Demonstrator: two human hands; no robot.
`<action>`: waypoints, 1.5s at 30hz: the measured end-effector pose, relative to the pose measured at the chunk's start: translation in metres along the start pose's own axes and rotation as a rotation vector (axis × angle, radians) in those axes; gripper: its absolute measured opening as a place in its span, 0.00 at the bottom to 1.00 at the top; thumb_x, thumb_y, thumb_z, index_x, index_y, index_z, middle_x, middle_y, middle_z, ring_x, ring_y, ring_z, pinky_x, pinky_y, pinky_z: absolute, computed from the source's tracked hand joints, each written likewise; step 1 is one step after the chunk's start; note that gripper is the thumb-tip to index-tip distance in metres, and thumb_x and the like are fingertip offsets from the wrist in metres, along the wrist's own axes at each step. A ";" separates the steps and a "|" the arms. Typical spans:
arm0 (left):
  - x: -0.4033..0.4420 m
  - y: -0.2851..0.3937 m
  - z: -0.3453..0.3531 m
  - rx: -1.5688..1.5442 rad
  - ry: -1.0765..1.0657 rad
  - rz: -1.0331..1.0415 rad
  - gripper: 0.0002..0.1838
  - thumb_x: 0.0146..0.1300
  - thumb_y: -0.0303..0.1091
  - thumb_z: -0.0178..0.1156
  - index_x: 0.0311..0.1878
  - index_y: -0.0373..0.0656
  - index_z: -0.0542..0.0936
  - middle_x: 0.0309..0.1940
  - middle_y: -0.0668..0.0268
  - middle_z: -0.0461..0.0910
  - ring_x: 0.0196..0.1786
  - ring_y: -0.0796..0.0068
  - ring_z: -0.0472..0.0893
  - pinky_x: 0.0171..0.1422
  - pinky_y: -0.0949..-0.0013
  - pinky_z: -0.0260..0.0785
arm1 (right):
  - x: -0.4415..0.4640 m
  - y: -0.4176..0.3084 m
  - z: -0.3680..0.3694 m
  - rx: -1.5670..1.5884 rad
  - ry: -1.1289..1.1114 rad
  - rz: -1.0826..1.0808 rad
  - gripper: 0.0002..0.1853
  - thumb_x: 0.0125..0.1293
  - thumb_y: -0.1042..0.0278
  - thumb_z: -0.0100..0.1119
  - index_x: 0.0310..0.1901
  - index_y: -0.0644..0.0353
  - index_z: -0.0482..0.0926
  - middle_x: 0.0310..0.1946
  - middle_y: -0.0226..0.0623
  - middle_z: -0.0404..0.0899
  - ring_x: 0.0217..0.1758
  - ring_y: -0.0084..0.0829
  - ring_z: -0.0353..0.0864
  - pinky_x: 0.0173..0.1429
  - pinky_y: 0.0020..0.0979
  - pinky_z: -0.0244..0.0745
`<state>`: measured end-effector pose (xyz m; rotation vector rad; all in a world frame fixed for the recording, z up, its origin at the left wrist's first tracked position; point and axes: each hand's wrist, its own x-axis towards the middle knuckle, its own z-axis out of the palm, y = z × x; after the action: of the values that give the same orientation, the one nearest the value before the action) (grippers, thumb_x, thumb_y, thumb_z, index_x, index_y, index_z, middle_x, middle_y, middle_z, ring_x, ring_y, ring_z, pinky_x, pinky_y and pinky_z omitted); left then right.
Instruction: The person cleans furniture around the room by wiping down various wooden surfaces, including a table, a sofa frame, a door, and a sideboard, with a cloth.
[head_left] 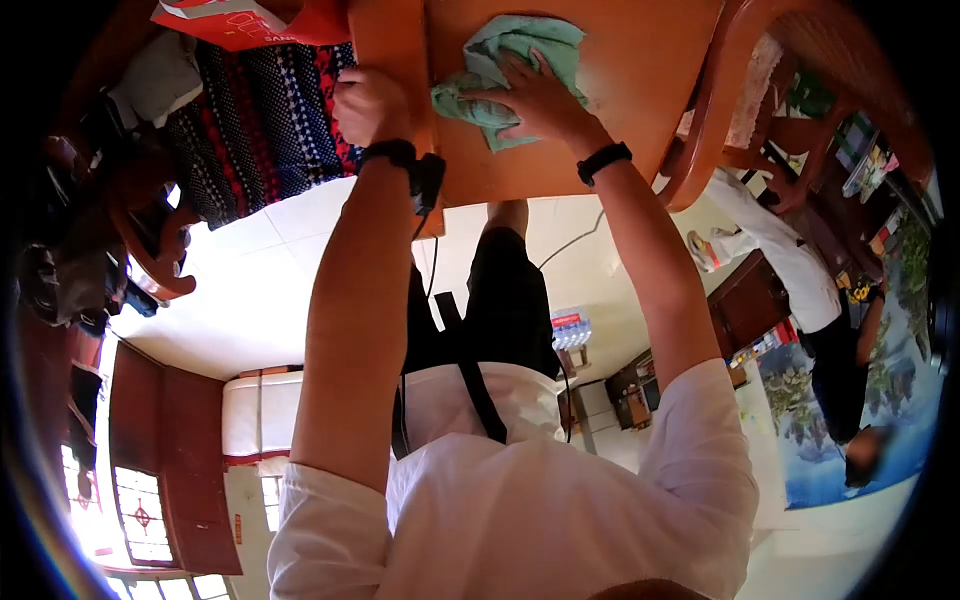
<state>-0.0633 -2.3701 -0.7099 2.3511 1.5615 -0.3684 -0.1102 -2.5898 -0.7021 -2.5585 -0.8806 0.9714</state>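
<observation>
Cloth (pixel 495 38) soft, light, I judge; pinch bunched side. Right hand (pixel 542 105) splayed atop; left hand (pixel 372 107) curled, worktop (pixel 640 80) left edge, grip unclear.

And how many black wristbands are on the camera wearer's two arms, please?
2. One black wristband is just behind the left hand, beside a black device; the other is just behind the right hand, which rests on the green cloth. None seems hidden.

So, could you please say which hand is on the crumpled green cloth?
The right hand, spread on the green cloth; the left hand, off it, is curled at the orange-brown wooden edge.
</observation>
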 end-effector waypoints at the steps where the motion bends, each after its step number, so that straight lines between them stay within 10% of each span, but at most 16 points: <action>1: 0.000 0.002 0.000 0.020 0.020 0.002 0.28 0.66 0.45 0.39 0.33 0.34 0.84 0.37 0.42 0.84 0.41 0.38 0.83 0.50 0.42 0.74 | 0.000 0.005 -0.002 0.016 0.038 -0.014 0.46 0.47 0.49 0.77 0.70 0.19 0.64 0.71 0.43 0.62 0.78 0.47 0.54 0.78 0.60 0.43; 4: 0.001 0.003 0.002 -0.007 0.012 -0.048 0.25 0.67 0.44 0.42 0.37 0.32 0.82 0.42 0.44 0.83 0.45 0.40 0.82 0.51 0.43 0.73 | 0.006 0.013 0.003 0.004 0.199 -0.053 0.47 0.46 0.48 0.77 0.70 0.20 0.64 0.71 0.42 0.62 0.77 0.47 0.55 0.77 0.61 0.44; 6: 0.019 -0.037 0.035 0.057 0.346 0.538 0.20 0.67 0.43 0.46 0.39 0.32 0.77 0.45 0.44 0.78 0.47 0.42 0.78 0.52 0.42 0.70 | 0.001 0.001 0.014 0.011 0.197 -0.002 0.45 0.48 0.49 0.77 0.70 0.22 0.64 0.71 0.44 0.62 0.77 0.48 0.55 0.78 0.60 0.43; 9: -0.035 -0.051 0.009 0.067 0.294 0.730 0.17 0.68 0.42 0.50 0.42 0.34 0.73 0.46 0.46 0.73 0.48 0.45 0.73 0.54 0.44 0.66 | -0.027 -0.042 0.053 0.708 0.194 0.322 0.44 0.49 0.51 0.76 0.70 0.26 0.66 0.74 0.46 0.57 0.79 0.48 0.51 0.78 0.61 0.41; 13: -0.093 -0.090 0.029 0.191 0.024 1.348 0.13 0.62 0.37 0.57 0.46 0.40 0.77 0.42 0.50 0.77 0.42 0.43 0.75 0.52 0.43 0.68 | -0.081 -0.065 0.095 0.400 0.192 0.091 0.48 0.45 0.48 0.76 0.70 0.40 0.66 0.76 0.47 0.52 0.80 0.49 0.47 0.76 0.64 0.40; 15: -0.162 -0.102 0.004 0.093 -0.712 0.862 0.19 0.60 0.42 0.59 0.50 0.39 0.77 0.48 0.50 0.77 0.55 0.41 0.72 0.61 0.47 0.65 | -0.110 -0.069 0.129 0.439 0.217 0.100 0.46 0.43 0.49 0.78 0.68 0.43 0.69 0.75 0.46 0.54 0.79 0.50 0.48 0.78 0.61 0.40; 17: -0.183 -0.164 0.057 0.251 -0.879 0.954 0.21 0.57 0.40 0.63 0.52 0.43 0.76 0.51 0.48 0.77 0.56 0.41 0.73 0.62 0.45 0.66 | -0.132 -0.064 0.150 0.392 0.124 0.085 0.42 0.46 0.59 0.76 0.66 0.56 0.71 0.71 0.47 0.62 0.76 0.49 0.56 0.77 0.52 0.51; 21: -0.239 -0.158 0.033 0.130 -0.828 0.848 0.25 0.59 0.41 0.62 0.57 0.42 0.71 0.54 0.42 0.71 0.58 0.37 0.69 0.65 0.45 0.63 | -0.169 -0.050 0.116 0.466 0.185 0.060 0.28 0.53 0.79 0.60 0.60 0.61 0.74 0.60 0.47 0.75 0.66 0.47 0.70 0.69 0.41 0.68; 26: -0.233 -0.122 0.015 0.075 -0.709 0.966 0.20 0.62 0.40 0.58 0.56 0.42 0.73 0.55 0.44 0.71 0.59 0.39 0.69 0.62 0.42 0.65 | -0.165 -0.009 0.114 0.349 0.382 -0.005 0.28 0.54 0.73 0.63 0.60 0.56 0.75 0.60 0.49 0.73 0.64 0.51 0.71 0.66 0.45 0.70; 28: -0.204 -0.101 0.023 -0.001 -0.619 1.307 0.22 0.62 0.38 0.59 0.59 0.43 0.70 0.55 0.43 0.71 0.59 0.39 0.71 0.63 0.44 0.65 | -0.153 -0.006 0.077 0.301 0.296 0.061 0.32 0.54 0.71 0.66 0.64 0.55 0.72 0.60 0.50 0.72 0.65 0.52 0.70 0.65 0.47 0.71; 33: -0.153 -0.058 0.018 0.116 -0.816 1.135 0.30 0.58 0.35 0.61 0.65 0.43 0.69 0.60 0.45 0.71 0.59 0.38 0.74 0.62 0.48 0.70 | -0.119 0.003 0.042 0.735 0.634 0.454 0.45 0.55 0.65 0.70 0.73 0.53 0.57 0.62 0.58 0.62 0.65 0.58 0.67 0.66 0.47 0.69; 39: -0.142 -0.094 0.018 0.339 -0.861 1.373 0.44 0.54 0.35 0.67 0.73 0.41 0.58 0.72 0.44 0.58 0.73 0.38 0.60 0.73 0.48 0.59 | -0.137 -0.047 0.079 0.650 0.403 0.374 0.51 0.49 0.68 0.73 0.74 0.55 0.54 0.62 0.58 0.62 0.65 0.58 0.66 0.65 0.46 0.70; 45: -0.187 -0.205 0.018 0.294 -0.750 1.014 0.52 0.54 0.33 0.67 0.74 0.25 0.45 0.75 0.34 0.43 0.78 0.38 0.44 0.81 0.52 0.44 | -0.158 -0.091 0.124 0.605 0.222 0.236 0.49 0.49 0.74 0.71 0.74 0.52 0.56 0.59 0.52 0.65 0.63 0.53 0.67 0.65 0.44 0.69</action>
<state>-0.3240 -2.4604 -0.6779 2.3986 -0.0597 -1.0654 -0.3276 -2.6135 -0.6733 -2.2020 -0.1781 0.8288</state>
